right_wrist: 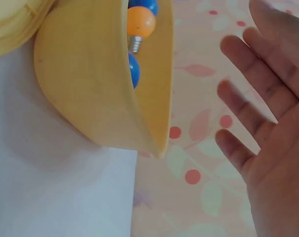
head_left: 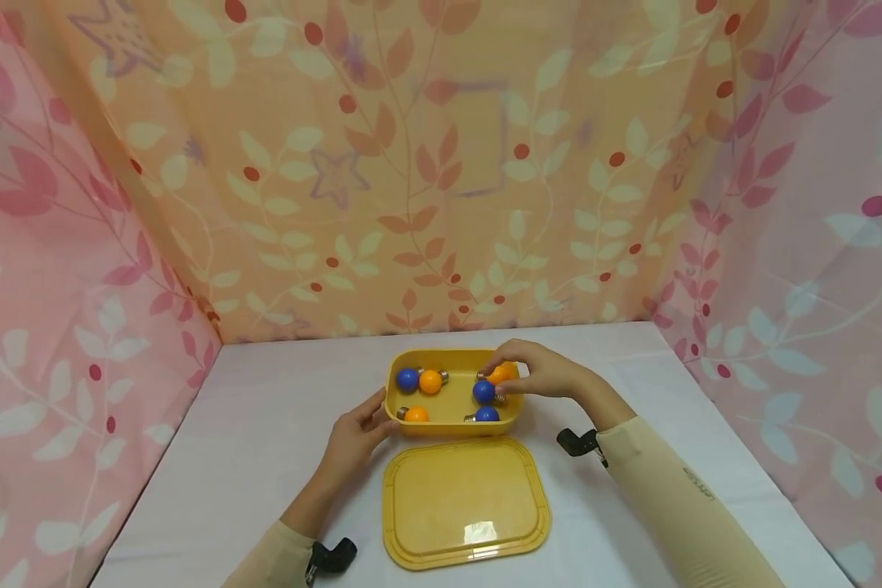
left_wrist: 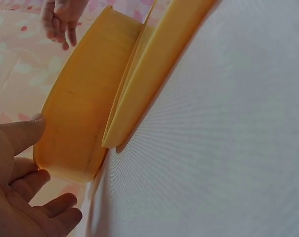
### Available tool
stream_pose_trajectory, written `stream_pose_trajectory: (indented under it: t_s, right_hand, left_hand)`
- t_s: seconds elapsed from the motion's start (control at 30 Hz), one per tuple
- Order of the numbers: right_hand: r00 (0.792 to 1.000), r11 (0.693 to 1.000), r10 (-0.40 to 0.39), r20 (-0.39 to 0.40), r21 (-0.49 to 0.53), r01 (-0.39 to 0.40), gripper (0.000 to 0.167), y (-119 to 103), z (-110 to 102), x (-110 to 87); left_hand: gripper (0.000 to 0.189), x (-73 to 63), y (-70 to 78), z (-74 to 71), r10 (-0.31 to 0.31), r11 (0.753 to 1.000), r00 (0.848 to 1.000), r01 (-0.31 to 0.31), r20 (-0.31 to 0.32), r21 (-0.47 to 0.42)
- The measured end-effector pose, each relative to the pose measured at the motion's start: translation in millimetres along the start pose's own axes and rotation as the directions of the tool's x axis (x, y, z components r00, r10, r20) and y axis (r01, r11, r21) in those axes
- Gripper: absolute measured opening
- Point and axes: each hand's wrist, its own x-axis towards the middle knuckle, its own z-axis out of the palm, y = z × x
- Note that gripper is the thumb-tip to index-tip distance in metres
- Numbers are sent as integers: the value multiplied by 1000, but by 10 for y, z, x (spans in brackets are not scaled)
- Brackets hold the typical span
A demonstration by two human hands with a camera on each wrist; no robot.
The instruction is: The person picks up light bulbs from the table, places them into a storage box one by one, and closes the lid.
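A yellow plastic box [head_left: 452,429] stands on the table, holding several small blue and orange bulbs with metal screw bases. My left hand [head_left: 358,433] touches the box's left end from outside, its thumb near the front corner; in the left wrist view the thumb [left_wrist: 28,133] rests against the wall and the other fingers are loosely bent. Over the box's right end hovers my right hand [head_left: 547,371], its fingertips above a blue bulb [head_left: 483,391] and an orange bulb [head_left: 499,375]. The right wrist view shows that hand's fingers [right_wrist: 243,103] spread, with nothing between them.
A yellow lid [head_left: 466,502] lies flat right in front of the box. At the box's left side sit a blue bulb [head_left: 407,380] and two orange ones. Patterned cloth walls [head_left: 441,204] enclose the white table [head_left: 265,425] at the back and both sides.
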Motion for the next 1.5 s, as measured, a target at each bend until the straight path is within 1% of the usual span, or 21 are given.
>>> stream_pose_trajectory:
  t_s: [0.07, 0.17, 0.3, 0.5, 0.67, 0.73, 0.8, 0.83, 0.87, 0.93, 0.97, 1.03, 1.1, 1.17, 1.23, 1.33, 1.43, 1.5]
  right_hand:
    - [998, 999, -32, -57, -19, 31, 29, -14, 15, -94]
    - [986, 995, -76, -146, -73, 66, 32, 5, 59, -242]
    - [969, 989, -94, -230, -131, 64, 36, 41, 107, -438]
    - [958, 991, -58, -280, -128, 22, 36, 90, 157, -676]
    - [946, 993, 7, -325, -107, -44, 37, 142, 228, -854]
    - [941, 993, 32, -337, -93, -67, 38, 177, 271, -921]
    - [938, 993, 59, -340, -72, -88, 40, 220, 325, -990]
    - [938, 994, 70, -339, -58, -95, 41, 240, 353, -1022]
    - [939, 994, 84, -333, -39, -103, 42, 262, 382, -1054]
    - [942, 992, 121, -314, 12, -124, 45, 296, 440, -1111]
    - [943, 989, 147, -298, 46, -140, 46, 316, 466, -1137]
    - [947, 980, 192, -257, 106, -170, 50, 343, 515, -1178]
    - [952, 969, 226, -205, 147, -198, 56, 369, 560, -1206]
    - [960, 965, 236, -153, 152, -214, 62, 400, 597, -1223]
    - [969, 969, 224, -103, 129, -210, 67, 430, 628, -1231]
    - [977, 973, 210, -29, 102, -206, 75, 467, 671, -1243]
    - [975, 965, 220, 34, 135, -223, 85, 488, 712, -1260]
    - [969, 956, 241, 61, 155, -248, 90, 486, 741, -1262]
  left_hand:
    - [67, -9, -5, 2, -7, 1000, 1000, 7, -1, 5]
    - [67, -16, -1, 2, -12, 1000, 1000, 12, -6, 13]
    - [68, -11, 23, -1, -16, 1000, 1000, 17, -15, 25]
    - [68, -7, 50, -25, -27, 997, 1000, 28, -13, 68]
    - [70, -49, 84, -62, -42, 992, 999, 41, 6, 117]
    - [71, -81, 97, -87, -64, 987, 998, 61, 13, 147]
    - [72, -126, 93, -127, -85, 982, 996, 78, 36, 174]
    - [73, -153, 90, -151, -93, 980, 994, 81, 61, 180]
    - [75, -183, 82, -181, -102, 978, 990, 83, 94, 191]
    - [83, -248, 55, -245, -98, 975, 978, 58, 184, 213]
    - [87, -282, 39, -276, -91, 974, 967, 37, 236, 221]
    - [96, -357, 11, -339, -67, 970, 941, -17, 333, 242]
    - [102, -428, -23, -388, -47, 962, 916, -65, 398, 264]
    - [107, -489, -50, -415, -46, 958, 901, -83, 430, 276]
    - [111, -530, -73, -422, -49, 956, 891, -90, 451, 281]
    - [115, -565, -96, -407, -51, 948, 875, -109, 481, 299]
    - [119, -588, -101, -385, -51, 935, 859, -137, 509, 326]
    - [122, -603, -96, -370, -50, 925, 854, -156, 518, 347]
